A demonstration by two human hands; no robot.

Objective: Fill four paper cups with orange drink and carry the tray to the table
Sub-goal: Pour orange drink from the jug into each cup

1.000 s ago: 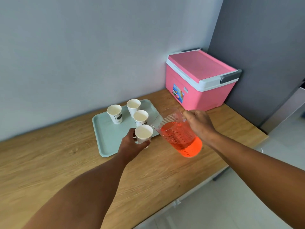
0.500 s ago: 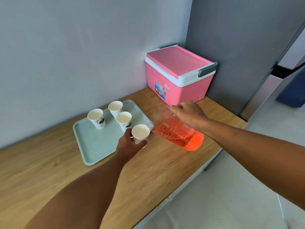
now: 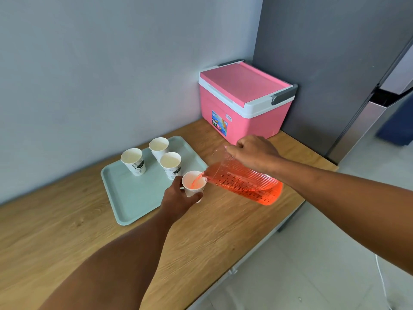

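Two bare forearms reach into view from the bottom and right edges, with no sleeves, watch, bracelet or glove on either. The left hand (image 3: 178, 199) shows its back and knuckles, with no rings visible. The right hand (image 3: 252, 152) likewise shows a plain back with no jewellery. Both wrists are uncovered as far as the frame shows them.

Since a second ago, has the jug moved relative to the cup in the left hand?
Yes. The jug has tipped further, and its spout is now over the held cup, pouring orange drink; before, it was upright beside that cup.
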